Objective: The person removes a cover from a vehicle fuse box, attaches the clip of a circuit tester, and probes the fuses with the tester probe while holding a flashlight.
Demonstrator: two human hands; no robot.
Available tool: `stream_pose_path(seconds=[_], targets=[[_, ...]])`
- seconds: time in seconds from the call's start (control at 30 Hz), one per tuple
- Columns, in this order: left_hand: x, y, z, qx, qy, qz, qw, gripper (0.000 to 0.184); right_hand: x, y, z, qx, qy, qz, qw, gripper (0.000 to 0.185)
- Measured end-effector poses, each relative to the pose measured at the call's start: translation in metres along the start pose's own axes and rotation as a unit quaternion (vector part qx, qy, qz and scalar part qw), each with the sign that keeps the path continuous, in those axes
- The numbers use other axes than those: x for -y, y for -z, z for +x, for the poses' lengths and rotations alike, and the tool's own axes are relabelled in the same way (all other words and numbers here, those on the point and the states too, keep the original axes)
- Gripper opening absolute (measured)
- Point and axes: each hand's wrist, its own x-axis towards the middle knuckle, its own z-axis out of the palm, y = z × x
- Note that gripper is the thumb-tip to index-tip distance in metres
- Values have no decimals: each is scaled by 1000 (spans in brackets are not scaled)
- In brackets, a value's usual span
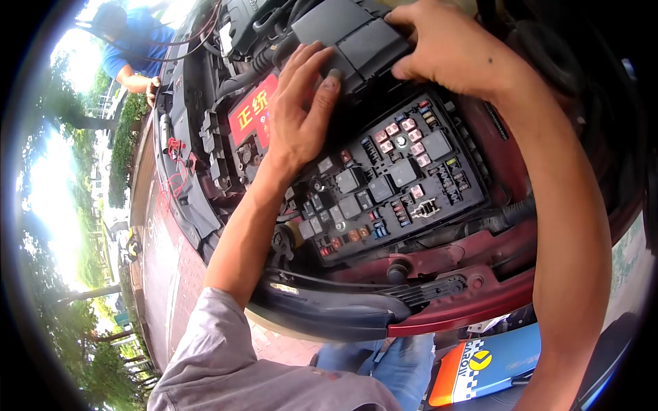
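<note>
A black plastic cover (pixel 332 34) with a raised panel sits above the fuse box at the top of the view. My right hand (pixel 445 51) grips its right end, thumb below and fingers over the edge. Against its left side is my left hand (pixel 301 109), fingers bent onto the cover and thumb pointing up; its fingertips are partly hidden. Below both hands lies the uncovered fuse box (pixel 373 188), filled with relays and coloured fuses. A red label with yellow characters (pixel 250 113) shows beside my left wrist.
The maroon front edge of the car (pixel 466 301) runs below the fuse box. Red wires (pixel 175 171) hang at the left of the engine bay. A person in blue (pixel 140 44) stands at the far left, a hand on the car. A blue and orange box (pixel 486 366) lies lower right.
</note>
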Motion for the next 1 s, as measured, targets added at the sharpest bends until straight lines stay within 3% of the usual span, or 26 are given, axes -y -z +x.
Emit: stream_pose_path(seconds=[0.07, 0.1, 0.2, 0.3, 0.5, 0.7, 1.0], targets=[[3, 0, 0, -11, -26, 14, 1000, 40, -16, -22, 10, -37, 22, -43, 998, 49], [2, 1, 0, -11, -8, 3, 1000, 41, -5, -19, 11, -24, -45, -29, 998, 67], [-2, 0, -2, -23, 21, -26, 999, 39, 6, -5, 14, 62, -65, 6, 996, 65], [1, -1, -1, -50, 19, -34, 998, 33, -16, -22, 14, 3, 39, -23, 999, 65], [-3, 1, 0, -63, 108, -88, 988, 36, -19, -18, 14, -13, 94, -80, 992, 64], [7, -4, 1, -91, 78, -45, 992, 36, -12, -14, 21, 24, 37, -18, 999, 62], [9, -8, -1, -125, 59, -53, 989, 35, -1, -15, 18, 51, 33, -71, 996, 55]])
